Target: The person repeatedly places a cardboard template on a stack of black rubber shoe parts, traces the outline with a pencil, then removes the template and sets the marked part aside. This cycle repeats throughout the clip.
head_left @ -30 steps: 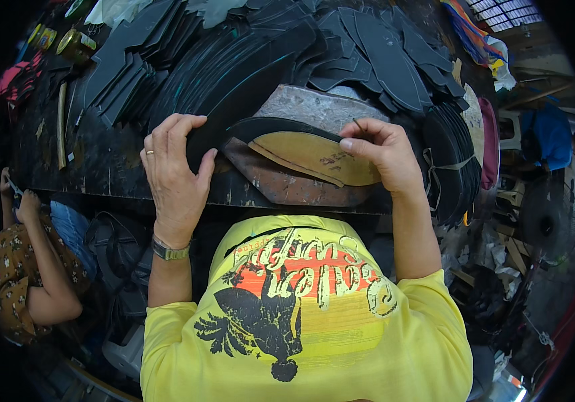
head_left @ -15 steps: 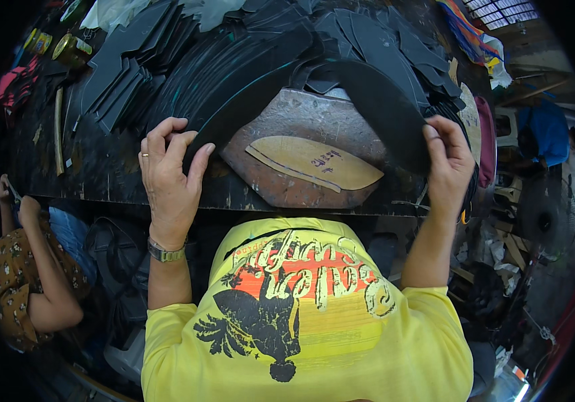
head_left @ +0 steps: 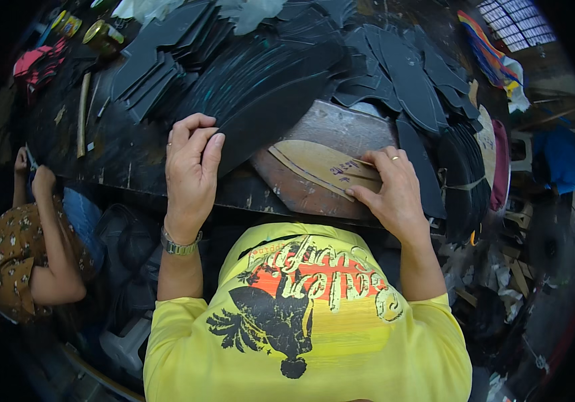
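Note:
My left hand (head_left: 192, 171) pinches the near tip of a dark, leaf-shaped sheet piece (head_left: 267, 124) between thumb and fingers. The piece slants up and away to the right, along a fanned row of similar dark pieces (head_left: 234, 77). With thumb and fingers, my right hand (head_left: 394, 191) grips the right end of a tan cardboard template (head_left: 304, 164), pointed and curved, with handwriting on it. The template rests on a worn brown board (head_left: 351, 120) with angled corners. My right fingers cover its right tip.
Stacks of cut dark pieces (head_left: 157, 74) spread over the far table. A tied bundle of dark strips (head_left: 461, 174) stands at the right edge. A wooden stick (head_left: 83, 114) and a jar (head_left: 103, 35) lie left. A co-worker (head_left: 39, 258) holds scissors (head_left: 31, 161) at left.
My right hand has let go of a dark piece on the right and moved left onto the template. My left hand still holds its dark piece. The whole view has shifted slightly.

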Demonstrator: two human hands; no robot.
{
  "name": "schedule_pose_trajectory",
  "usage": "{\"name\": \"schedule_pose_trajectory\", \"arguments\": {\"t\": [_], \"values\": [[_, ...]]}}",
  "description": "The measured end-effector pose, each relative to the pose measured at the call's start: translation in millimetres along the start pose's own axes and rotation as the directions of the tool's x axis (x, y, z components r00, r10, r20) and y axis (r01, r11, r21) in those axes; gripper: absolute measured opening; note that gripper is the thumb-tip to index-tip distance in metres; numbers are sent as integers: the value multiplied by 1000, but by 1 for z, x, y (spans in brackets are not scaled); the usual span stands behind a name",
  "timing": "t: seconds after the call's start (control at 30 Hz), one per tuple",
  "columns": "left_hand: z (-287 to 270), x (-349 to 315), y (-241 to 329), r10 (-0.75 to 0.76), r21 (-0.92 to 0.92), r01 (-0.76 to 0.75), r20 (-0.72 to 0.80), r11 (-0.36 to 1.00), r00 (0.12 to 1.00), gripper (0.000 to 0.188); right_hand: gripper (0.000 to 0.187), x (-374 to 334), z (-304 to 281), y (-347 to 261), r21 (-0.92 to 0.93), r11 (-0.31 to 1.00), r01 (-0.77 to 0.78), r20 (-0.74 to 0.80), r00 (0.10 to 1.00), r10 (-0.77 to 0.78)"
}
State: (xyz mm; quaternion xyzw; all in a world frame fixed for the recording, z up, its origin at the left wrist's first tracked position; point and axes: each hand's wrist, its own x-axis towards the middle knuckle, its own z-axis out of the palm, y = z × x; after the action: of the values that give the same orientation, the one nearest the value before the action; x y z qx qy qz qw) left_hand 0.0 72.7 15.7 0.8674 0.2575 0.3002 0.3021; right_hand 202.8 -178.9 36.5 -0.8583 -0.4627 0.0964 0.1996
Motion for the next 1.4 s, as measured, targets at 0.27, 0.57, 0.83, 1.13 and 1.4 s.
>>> {"name": "schedule_pose_trajectory", "arguments": {"t": [0.27, 0.57, 0.83, 1.13, 1.4], "values": [[-3, 1, 8, 58, 68, -56, -39, 996, 998, 12, 51, 1, -2, 4, 210, 973, -92, 151, 987, 60], [9, -10, 42, 347, 5, -352, 158, 936, 925, 17, 43, 11, -8, -7, 199, 944, 264, -254, 944, -211], [34, -9, 34, 179, -175, -138, 247, 975, 952, 22, 49, 3, 1, -3, -40, 985, 167, -48, 984, -169], [45, 14, 40, 281, -135, -261, 155, 956, 947, 27, 39, -2, -3, 0, 169, 984, -52, 165, 986, 24], [45, 29, 36, 240, -202, -172, 386, 964, 891, 28, 20, -8, -47, 24, 669, 737, -100, 360, 911, -203]]}}
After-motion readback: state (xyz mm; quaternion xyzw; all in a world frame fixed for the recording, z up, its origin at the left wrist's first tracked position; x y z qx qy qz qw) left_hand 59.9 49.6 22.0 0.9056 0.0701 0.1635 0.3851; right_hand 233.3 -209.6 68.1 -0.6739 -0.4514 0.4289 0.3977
